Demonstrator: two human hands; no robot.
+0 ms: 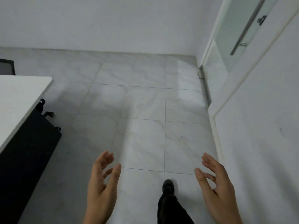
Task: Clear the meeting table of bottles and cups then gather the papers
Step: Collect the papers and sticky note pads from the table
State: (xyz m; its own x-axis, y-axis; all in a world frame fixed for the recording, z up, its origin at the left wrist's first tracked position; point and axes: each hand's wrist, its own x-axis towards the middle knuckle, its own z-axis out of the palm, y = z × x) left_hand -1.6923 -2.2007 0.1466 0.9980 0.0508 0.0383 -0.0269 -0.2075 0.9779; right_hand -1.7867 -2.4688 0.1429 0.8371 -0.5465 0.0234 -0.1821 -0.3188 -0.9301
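One corner of the white meeting table (17, 96) juts in at the left edge, with a bare top where it shows. No bottles, cups or papers appear anywhere in the head view. My left hand (102, 181) floats over the floor at bottom centre, fingers spread and holding nothing. My right hand (215, 183) is raised at bottom right, palm turned inward, fingers apart and empty. Both hands are well to the right of the table and touch nothing.
Pale marble floor tiles (145, 102) spread ahead. A frosted glass door (234, 38) with a long metal handle (247, 26) stands at upper right beside a white wall (262, 126). A black chair (6, 67) sits behind the table. My dark shoe (168, 186) steps forward.
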